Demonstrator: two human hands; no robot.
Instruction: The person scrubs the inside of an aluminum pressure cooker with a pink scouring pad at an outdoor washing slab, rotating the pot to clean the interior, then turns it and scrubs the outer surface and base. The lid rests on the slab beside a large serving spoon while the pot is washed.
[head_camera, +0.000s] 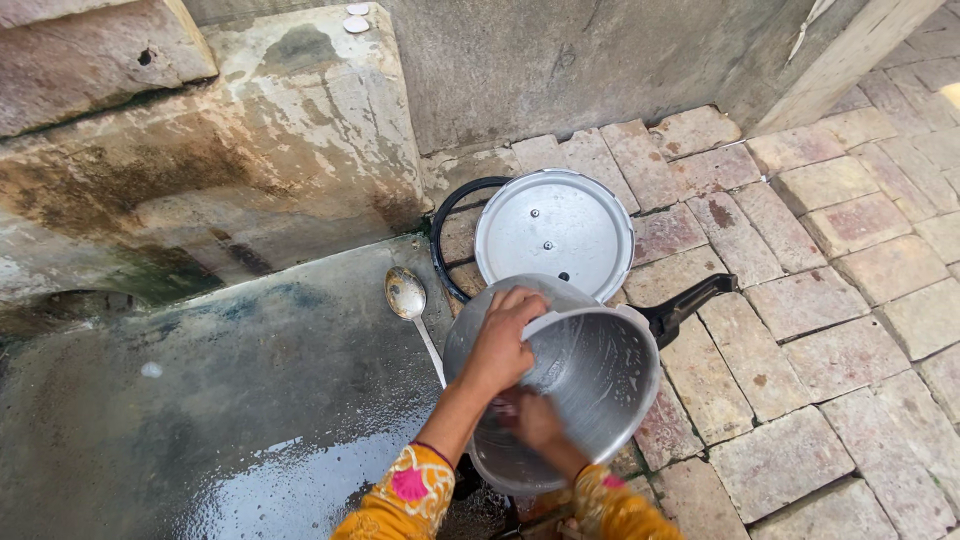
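Note:
A silver metal cooker pot is tilted with its mouth toward me. My left hand grips its upper rim. Deep inside the pot is my right hand, fingers curled against the wet inner wall; whether it holds a scrubber is hidden. The pot's black handle sticks out to the right. Behind the pot lies its round metal lid, flat on the bricks, with a black rubber ring beside it. A metal spoon lies to the left.
Wet dark concrete floor spreads on the left. Brick paving covers the right. A stained concrete wall and ledge rise behind.

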